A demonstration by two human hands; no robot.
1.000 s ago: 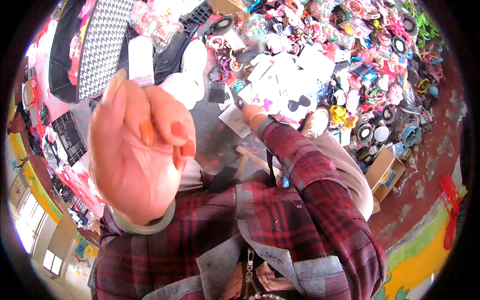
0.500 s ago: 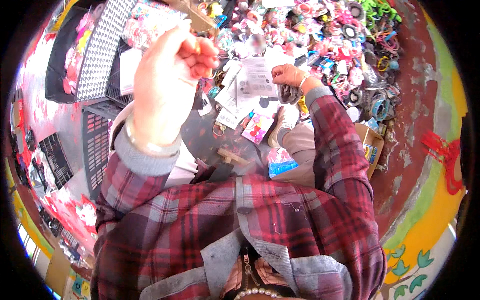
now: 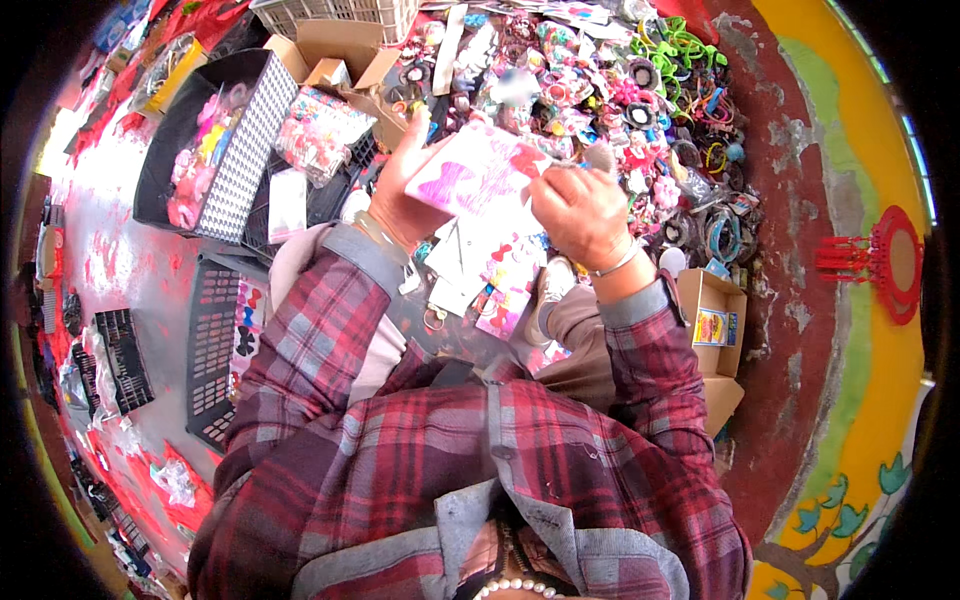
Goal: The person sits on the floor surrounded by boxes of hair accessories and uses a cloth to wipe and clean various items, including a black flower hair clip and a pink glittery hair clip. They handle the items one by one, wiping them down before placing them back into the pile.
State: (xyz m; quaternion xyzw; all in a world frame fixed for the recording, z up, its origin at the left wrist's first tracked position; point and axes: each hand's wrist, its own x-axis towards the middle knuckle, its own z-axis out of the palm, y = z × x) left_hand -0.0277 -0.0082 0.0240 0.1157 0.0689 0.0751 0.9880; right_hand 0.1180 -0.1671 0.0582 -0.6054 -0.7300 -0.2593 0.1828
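Note:
A pink card with a bow pattern is held up in front of me. My left hand grips its left side, the fingers partly hidden behind it. At the card's right edge my right hand is closed, with fingertips against the card. A grey fuzzy piece pokes out beyond its knuckles, its hold mostly hidden. Below the card lie white papers and another pink card with coloured bows.
A big pile of hair accessories spreads ahead and right. Left stand a houndstooth-patterned bin, a dark plastic crate and a packet of pink items. Cardboard boxes stand far left and at my right.
My left hand has come down from its raised place to the pink card. My right hand has drawn nearer to me, and the grey fuzzy piece has moved with it. The view has shifted.

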